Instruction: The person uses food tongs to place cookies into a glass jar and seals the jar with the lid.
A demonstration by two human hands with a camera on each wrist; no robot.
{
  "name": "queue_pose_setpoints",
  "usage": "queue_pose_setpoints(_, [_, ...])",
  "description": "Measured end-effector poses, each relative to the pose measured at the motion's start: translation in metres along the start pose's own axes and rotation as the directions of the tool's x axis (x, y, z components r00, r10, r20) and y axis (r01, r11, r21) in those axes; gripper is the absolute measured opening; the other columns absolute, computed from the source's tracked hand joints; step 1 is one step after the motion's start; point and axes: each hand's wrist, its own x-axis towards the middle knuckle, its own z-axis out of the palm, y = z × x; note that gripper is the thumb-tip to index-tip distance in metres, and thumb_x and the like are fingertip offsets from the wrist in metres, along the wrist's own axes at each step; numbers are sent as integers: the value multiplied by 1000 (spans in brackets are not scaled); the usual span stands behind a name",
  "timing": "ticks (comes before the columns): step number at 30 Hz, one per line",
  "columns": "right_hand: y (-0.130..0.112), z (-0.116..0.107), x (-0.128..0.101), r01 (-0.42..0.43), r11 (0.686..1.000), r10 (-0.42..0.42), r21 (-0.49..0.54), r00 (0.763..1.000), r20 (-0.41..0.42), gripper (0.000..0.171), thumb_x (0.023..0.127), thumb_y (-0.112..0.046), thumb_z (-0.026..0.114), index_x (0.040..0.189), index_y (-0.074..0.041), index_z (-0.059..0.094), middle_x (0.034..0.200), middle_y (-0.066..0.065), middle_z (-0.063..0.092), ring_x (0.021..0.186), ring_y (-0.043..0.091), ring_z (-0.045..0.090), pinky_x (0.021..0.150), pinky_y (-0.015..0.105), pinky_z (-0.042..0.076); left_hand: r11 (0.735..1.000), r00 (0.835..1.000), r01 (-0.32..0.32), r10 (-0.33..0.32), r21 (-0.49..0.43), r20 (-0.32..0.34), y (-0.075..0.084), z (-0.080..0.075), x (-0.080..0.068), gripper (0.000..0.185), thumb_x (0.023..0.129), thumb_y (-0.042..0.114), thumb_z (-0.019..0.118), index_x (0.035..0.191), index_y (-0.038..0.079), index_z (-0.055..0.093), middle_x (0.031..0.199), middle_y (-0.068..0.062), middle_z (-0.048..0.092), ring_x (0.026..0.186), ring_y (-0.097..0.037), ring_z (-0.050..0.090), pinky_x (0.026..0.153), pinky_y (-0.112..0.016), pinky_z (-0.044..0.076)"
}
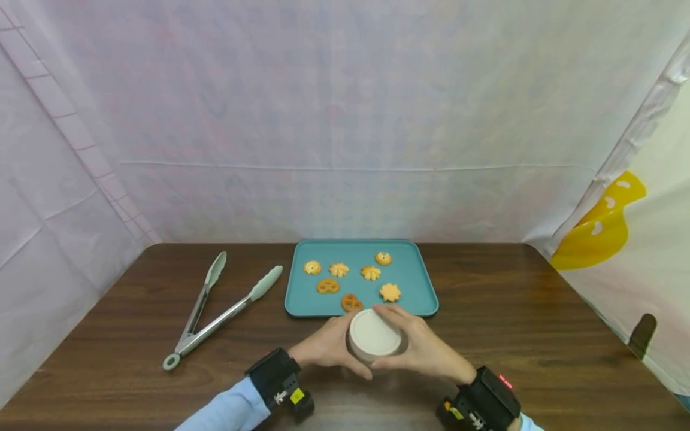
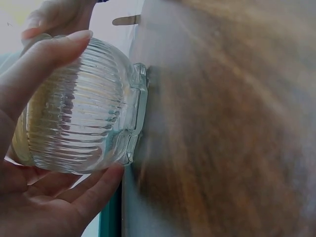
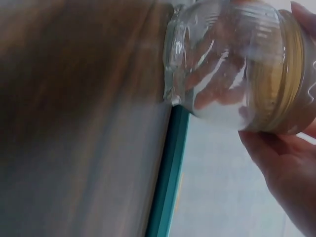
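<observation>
From the head view, the person is cupping a ribbed glass jar (image 1: pixel 374 341) with a pale round lid (image 1: pixel 373 334) between both hands on the brown wooden surface (image 1: pixel 539 311), just in front of the teal tray (image 1: pixel 415 263). The left hand (image 1: pixel 326 347) is wrapping one side, the right hand (image 1: pixel 423 350) the other and the lid's rim. Seven cookies (image 1: pixel 390 292) are lying on the tray, and metal tongs (image 1: pixel 215 311) with pale tips are resting to its left.

In the left wrist view, the left hand's fingers (image 2: pixel 94 192) and thumb are curling around the jar's ribbed body (image 2: pixel 79 123), whose base is sitting on the surface.

In the right wrist view, the right hand's fingers (image 3: pixel 281 163) are closing on the jar at its lid end (image 3: pixel 286 74), beside the tray's edge (image 3: pixel 168 182).

Judging by this grip, the lid is probably being unscrewed; the next move would call for the left hand bracing the glass while the right twists.
</observation>
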Motion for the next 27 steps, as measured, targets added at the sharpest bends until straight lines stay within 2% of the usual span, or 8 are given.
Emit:
queue_pose_setpoints(4, [4,-4,1,15,1000,-16,20,998,59,80,69,-43,73,135,-14,38,129,2,44,109,19,47,86,34,44,1000,1000,-6,6,2,9,0,0,0,90,56,29,84,131,16,38,122,0,51,108,-13,50,91,-28,40])
queue_pose_setpoints(9, [7,-8,1,-26,996,14,90,992,127,80,68,-42,74,136,-26,34,134,-5,39,118,18,39,92,41,38,1000,999,-23,23,-11,27,2,-1,-1,91,56,29,85,132,18,37,123,1,50,109,-11,49,91,-29,39])
queue_pose_setpoints(12, [5,-7,0,-28,995,15,100,991,134,80,71,-39,73,138,-24,31,136,-2,37,120,21,38,92,43,38,1000,999,-26,27,-15,35,2,-1,-1,91,57,29,84,134,18,35,125,1,49,110,-12,48,92,-29,39])
queue_pose_setpoints(15, [-1,-2,-2,-54,995,44,79,992,119,87,72,-39,72,141,-14,25,138,9,34,119,26,39,90,44,40,1000,999,-22,23,-22,40,3,-1,-1,91,58,28,84,133,17,35,125,1,49,111,-12,48,93,-29,39])
queue_pose_setpoints(17, [-7,4,-4,-99,994,95,51,992,77,92,72,-41,71,141,-7,21,137,16,33,116,29,41,86,43,42,999,999,-11,13,-36,43,3,-1,-1,90,58,27,84,133,17,35,125,0,49,110,-13,48,92,-29,39])
queue_pose_setpoints(21, [-22,19,-4,-187,980,177,-74,976,-123,97,66,-47,73,134,4,28,122,18,44,103,26,50,76,38,47,999,999,7,-5,-52,40,3,-1,-2,86,59,25,84,131,17,37,123,0,51,109,-13,49,91,-28,39])
queue_pose_setpoints(24, [-31,27,-4,-220,962,174,-163,950,-259,90,62,-46,77,125,4,37,109,12,48,92,20,52,70,33,48,999,1000,7,-6,-50,29,3,0,-2,84,59,23,84,129,18,39,122,0,52,108,-14,50,90,-28,40])
queue_pose_setpoints(27, [-36,32,-4,-222,954,150,-203,936,-318,85,63,-44,77,123,5,40,105,11,47,90,18,50,69,32,49,999,1000,9,-8,-54,24,3,0,-2,83,58,22,84,129,18,39,121,-1,52,108,-15,50,89,-28,41])
